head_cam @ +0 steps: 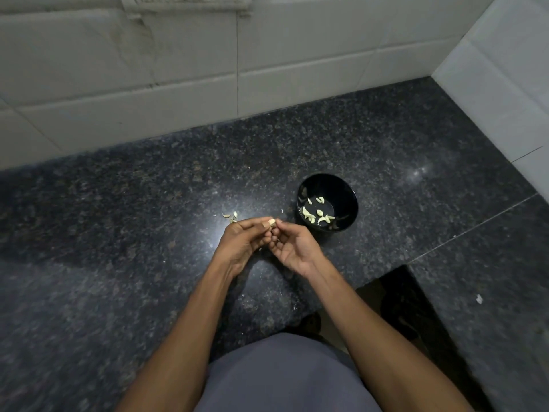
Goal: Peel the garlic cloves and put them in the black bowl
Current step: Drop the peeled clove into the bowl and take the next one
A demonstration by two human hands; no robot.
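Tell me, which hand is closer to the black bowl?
Right. The right hand sits just beside the black bowl; the left hand is farther away, across the garlic clove from it.

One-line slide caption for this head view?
Both hands peel a garlic clove beside the black bowl of peeled cloves.

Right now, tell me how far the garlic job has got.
Done: several peeled cloves lie in the bowl. In hand: the left hand pinches one clove while the right hand works at it. Left: a few pieces on the counter; cloves or skins, I can't tell.
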